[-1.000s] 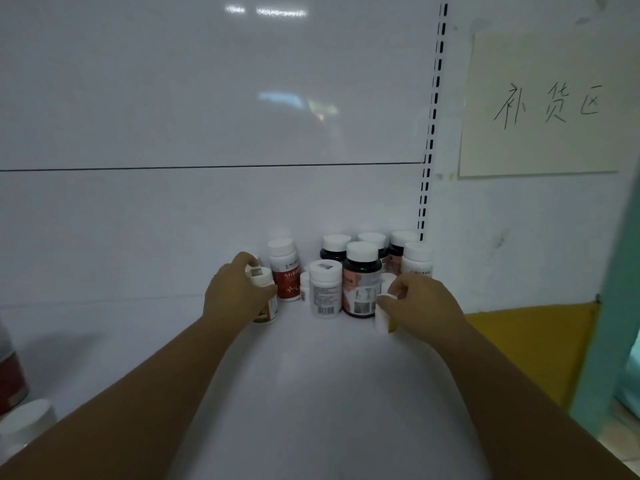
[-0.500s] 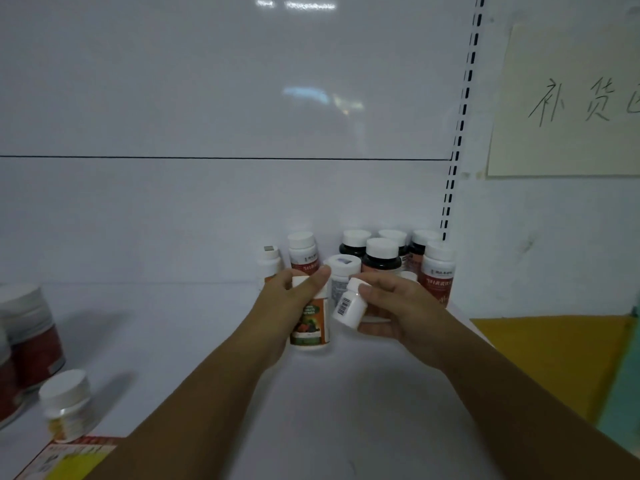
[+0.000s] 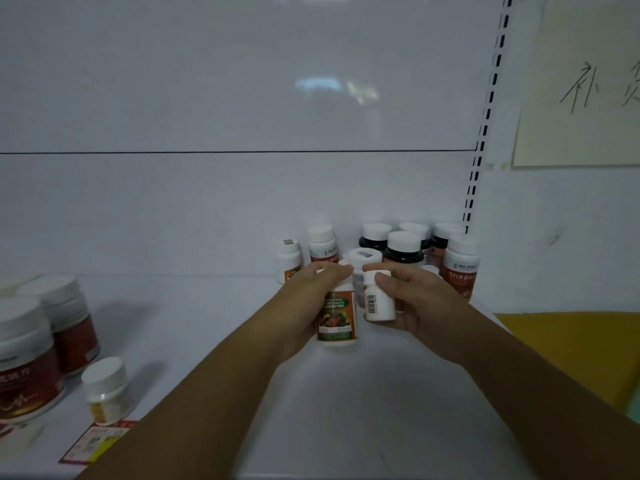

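My left hand [image 3: 313, 289] grips a white bottle with an orange and green label [image 3: 337, 318], held upright just above the white shelf [image 3: 346, 393]. My right hand [image 3: 420, 296] holds a small white bottle with a barcode [image 3: 377, 299], with the thumb lying across its cap end. The two bottles are side by side, almost touching, in front of a cluster of bottles [image 3: 401, 249] at the back of the shelf.
Red-labelled jars [image 3: 31, 358] and a small white-capped jar [image 3: 105, 389] stand at the left. A price tag [image 3: 97, 441] lies at the front edge. A slotted upright [image 3: 485, 133] bounds the right, beside a handwritten paper sign [image 3: 581, 84] and a yellow surface [image 3: 571, 344].
Both hands lifted a bottle each out of the cluster and drew them toward me and together. The view shifted left and down, bringing the jars at the left into sight.
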Demonstrator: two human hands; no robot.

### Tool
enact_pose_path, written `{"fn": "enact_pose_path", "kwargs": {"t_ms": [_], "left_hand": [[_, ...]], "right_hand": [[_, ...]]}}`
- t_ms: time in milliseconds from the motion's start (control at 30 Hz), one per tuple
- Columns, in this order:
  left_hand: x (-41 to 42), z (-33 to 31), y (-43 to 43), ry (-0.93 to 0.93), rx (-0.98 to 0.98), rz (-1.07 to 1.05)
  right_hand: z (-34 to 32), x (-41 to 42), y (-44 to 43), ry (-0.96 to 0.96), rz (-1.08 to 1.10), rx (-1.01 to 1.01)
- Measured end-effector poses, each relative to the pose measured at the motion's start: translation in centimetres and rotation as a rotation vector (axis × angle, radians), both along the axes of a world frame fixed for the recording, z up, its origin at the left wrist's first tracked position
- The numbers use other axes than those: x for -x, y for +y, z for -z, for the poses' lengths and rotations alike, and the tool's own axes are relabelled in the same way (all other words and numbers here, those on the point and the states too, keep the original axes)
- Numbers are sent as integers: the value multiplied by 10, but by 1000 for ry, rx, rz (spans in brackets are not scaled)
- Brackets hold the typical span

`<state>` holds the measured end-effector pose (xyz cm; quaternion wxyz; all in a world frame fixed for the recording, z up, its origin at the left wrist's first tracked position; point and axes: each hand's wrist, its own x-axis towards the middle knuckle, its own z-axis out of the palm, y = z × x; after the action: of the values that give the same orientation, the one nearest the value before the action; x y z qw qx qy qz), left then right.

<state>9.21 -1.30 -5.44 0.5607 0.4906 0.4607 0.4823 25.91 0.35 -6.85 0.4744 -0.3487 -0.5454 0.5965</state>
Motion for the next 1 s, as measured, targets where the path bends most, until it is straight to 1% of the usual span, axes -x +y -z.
{"fn": "enact_pose_path", "kwargs": {"t_ms": [67,133,267,333,400,567,700,800,900,1000], "left_hand": [[12,-8,-15,-68,-12,31],[26,-16,-32,-85,-73,27],[63,-31,-58,-76,-220,-69],[85,-37,-69,-74,-254,-123],[107,-39,-79,-82,-275,-161],[157,-38,-92,-54,-285,-219],[182,-35,-93,-49,-276,-220],[195,-31,-92,-57,-276,-205],[203,-29,-88,-68,-267,-185],[206,-26,-85,-72,-245,-170]], "right_hand": [[-14,7,-10,-27,-50,-19],[-28,21,-23,-36,-66,-64],[-44,65,-44,-17,88,-199],[-47,93,-51,-11,110,-202],[-47,123,-57,-49,124,-171],[-48,179,-72,-106,133,-140],[-47,205,-83,-160,186,-258],[-47,219,-89,-304,249,-351],[-45,225,-91,-431,275,-314],[-44,226,-94,-458,272,-243]]}}
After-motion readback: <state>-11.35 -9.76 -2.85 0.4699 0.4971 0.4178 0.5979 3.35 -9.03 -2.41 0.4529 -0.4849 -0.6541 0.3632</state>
